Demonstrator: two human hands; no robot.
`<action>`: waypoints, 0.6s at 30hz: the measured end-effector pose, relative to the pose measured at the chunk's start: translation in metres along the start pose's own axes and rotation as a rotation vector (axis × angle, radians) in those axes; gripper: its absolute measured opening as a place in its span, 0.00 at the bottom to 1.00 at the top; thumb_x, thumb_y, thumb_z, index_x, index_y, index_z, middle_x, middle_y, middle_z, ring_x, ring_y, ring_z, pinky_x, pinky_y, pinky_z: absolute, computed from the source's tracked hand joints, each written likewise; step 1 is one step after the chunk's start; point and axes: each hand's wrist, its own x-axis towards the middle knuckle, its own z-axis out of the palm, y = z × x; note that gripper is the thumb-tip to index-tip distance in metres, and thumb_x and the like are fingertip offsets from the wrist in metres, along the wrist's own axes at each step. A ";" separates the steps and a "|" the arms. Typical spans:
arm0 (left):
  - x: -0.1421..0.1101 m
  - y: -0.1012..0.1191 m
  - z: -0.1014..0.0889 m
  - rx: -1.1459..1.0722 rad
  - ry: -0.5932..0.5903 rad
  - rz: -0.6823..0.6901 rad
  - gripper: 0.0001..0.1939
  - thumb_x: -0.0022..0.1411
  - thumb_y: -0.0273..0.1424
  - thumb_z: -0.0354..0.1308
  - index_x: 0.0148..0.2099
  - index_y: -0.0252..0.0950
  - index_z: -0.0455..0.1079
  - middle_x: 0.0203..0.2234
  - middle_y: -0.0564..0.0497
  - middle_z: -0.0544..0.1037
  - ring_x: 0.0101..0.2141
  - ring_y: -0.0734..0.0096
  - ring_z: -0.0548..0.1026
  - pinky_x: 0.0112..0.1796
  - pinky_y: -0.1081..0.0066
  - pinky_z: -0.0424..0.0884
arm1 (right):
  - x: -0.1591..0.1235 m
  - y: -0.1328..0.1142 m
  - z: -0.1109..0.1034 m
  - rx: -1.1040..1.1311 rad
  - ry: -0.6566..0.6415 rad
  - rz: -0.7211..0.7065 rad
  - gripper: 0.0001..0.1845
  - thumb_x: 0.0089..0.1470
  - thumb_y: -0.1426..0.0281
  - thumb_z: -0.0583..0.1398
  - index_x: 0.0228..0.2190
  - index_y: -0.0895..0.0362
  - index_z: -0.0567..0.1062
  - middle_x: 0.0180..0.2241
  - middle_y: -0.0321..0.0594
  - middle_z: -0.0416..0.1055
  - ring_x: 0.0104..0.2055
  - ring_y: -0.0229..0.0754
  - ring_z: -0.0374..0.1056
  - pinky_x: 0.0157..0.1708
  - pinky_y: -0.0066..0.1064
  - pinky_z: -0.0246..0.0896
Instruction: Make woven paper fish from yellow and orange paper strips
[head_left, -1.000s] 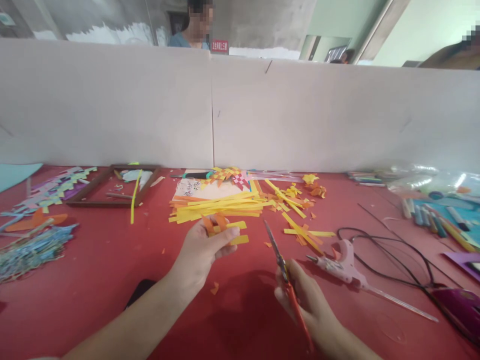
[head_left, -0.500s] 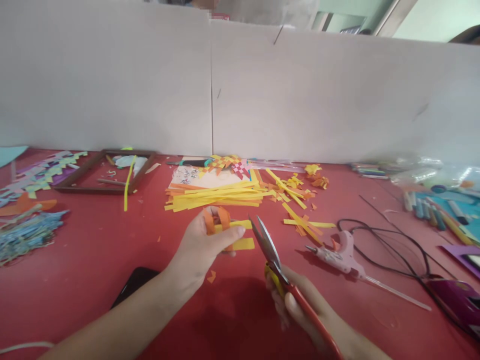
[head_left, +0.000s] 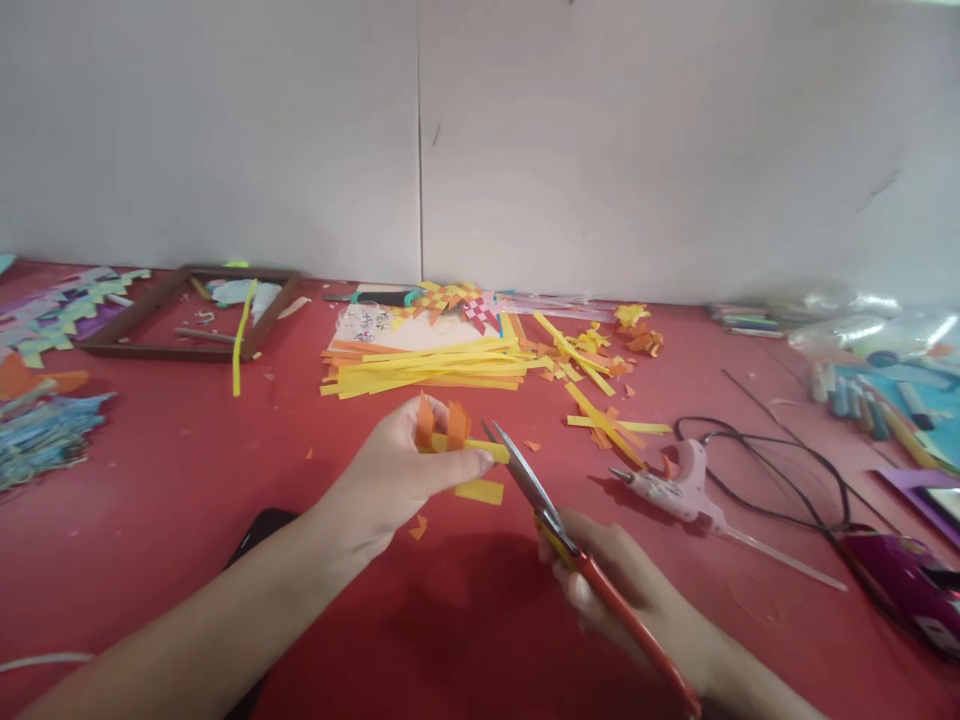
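Pinched in my left hand (head_left: 409,465) is a small woven piece of orange and yellow paper strips (head_left: 459,440), its yellow ends pointing right and its orange ends standing up. My right hand (head_left: 607,570) grips a pair of scissors (head_left: 551,515) with red and yellow handles. The slightly parted blades reach up-left to the tip of the upper yellow strip. My fingers partly cover the woven middle. Behind my left hand lies a pile of yellow and orange paper strips (head_left: 427,368).
A pink glue gun (head_left: 679,490) with a black cord lies at the right, near a magenta device (head_left: 904,580). At the left are a brown frame (head_left: 157,350) and a blue fringed bundle (head_left: 49,435). A dark phone (head_left: 262,530) sits beneath my left forearm. A white partition (head_left: 600,150) stands behind.
The scissors have moved slightly left and their blades have closed partway at the upper yellow strip. The orange ends now stand up straight as separate tabs. The camera view has tipped downward.
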 end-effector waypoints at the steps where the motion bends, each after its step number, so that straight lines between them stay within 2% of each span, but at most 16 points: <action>1: 0.001 0.000 -0.001 0.016 0.006 -0.003 0.20 0.46 0.33 0.70 0.30 0.38 0.59 0.24 0.56 0.73 0.34 0.66 0.77 0.33 0.70 0.66 | 0.000 -0.001 -0.001 -0.009 0.003 -0.001 0.23 0.55 0.48 0.55 0.30 0.57 0.70 0.23 0.35 0.63 0.24 0.35 0.56 0.22 0.26 0.57; 9: 0.002 0.001 -0.006 0.048 -0.024 0.002 0.23 0.45 0.35 0.71 0.28 0.37 0.57 0.22 0.56 0.72 0.29 0.70 0.75 0.31 0.71 0.63 | 0.000 -0.003 -0.003 -0.067 0.015 -0.018 0.21 0.56 0.50 0.56 0.30 0.57 0.70 0.24 0.36 0.64 0.25 0.37 0.58 0.25 0.27 0.59; 14: 0.002 0.001 -0.006 0.021 -0.009 0.027 0.22 0.45 0.34 0.72 0.29 0.38 0.57 0.25 0.53 0.76 0.36 0.61 0.80 0.34 0.68 0.70 | 0.001 -0.004 -0.003 -0.042 0.019 -0.010 0.22 0.53 0.48 0.58 0.30 0.56 0.70 0.24 0.37 0.64 0.26 0.38 0.59 0.25 0.29 0.59; 18: 0.000 0.005 -0.004 -0.053 -0.034 -0.071 0.23 0.46 0.32 0.72 0.34 0.38 0.57 0.34 0.47 0.81 0.36 0.58 0.81 0.33 0.65 0.76 | 0.002 -0.003 -0.003 -0.031 0.035 0.018 0.22 0.55 0.49 0.57 0.30 0.56 0.70 0.24 0.37 0.65 0.26 0.38 0.59 0.25 0.28 0.58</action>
